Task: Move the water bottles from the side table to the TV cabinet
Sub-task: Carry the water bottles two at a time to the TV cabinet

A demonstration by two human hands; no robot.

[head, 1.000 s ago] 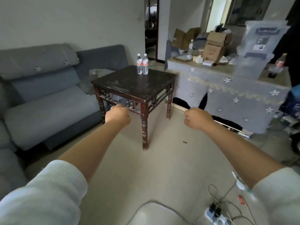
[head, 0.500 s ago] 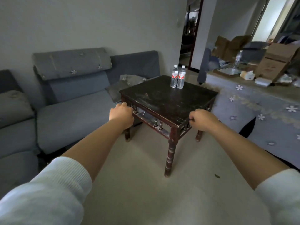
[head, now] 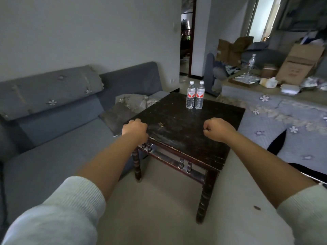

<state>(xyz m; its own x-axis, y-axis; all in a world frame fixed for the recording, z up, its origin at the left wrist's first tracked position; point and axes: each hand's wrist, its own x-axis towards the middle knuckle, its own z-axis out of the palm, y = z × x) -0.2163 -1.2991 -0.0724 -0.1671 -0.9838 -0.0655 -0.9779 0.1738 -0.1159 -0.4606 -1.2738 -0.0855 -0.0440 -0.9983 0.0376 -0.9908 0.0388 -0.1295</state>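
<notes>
1. Bottles: two clear water bottles, the left bottle (head: pixel 190 95) and the right bottle (head: pixel 200 95), are stood upright and touching each other near the far corner of the dark wooden surface (head: pixel 185 124), well apart from both hands.
2. Both bottles appear capped and full, so some weight is to be expected for their size; the thin plastic is judged likely to give a little under a squeeze, and the smooth wall may be slippery.
3. A hold around the middle of the body, at or just below the red and white label, is judged best, one bottle to each hand.
4. The left hand (head: pixel 135 129) is held over the near left edge of the surface with its fingers curled into a fist, nothing gripped.
5. The right hand (head: pixel 216 129) is held over the near part of the surface, its grip likewise closed on nothing.
6. Label print is too small to be read.
7. A TV cabinet cannot be identified with certainty; the cloth-covered furniture (head: pixel 276 110) at the right is cut off by the frame edge.
</notes>
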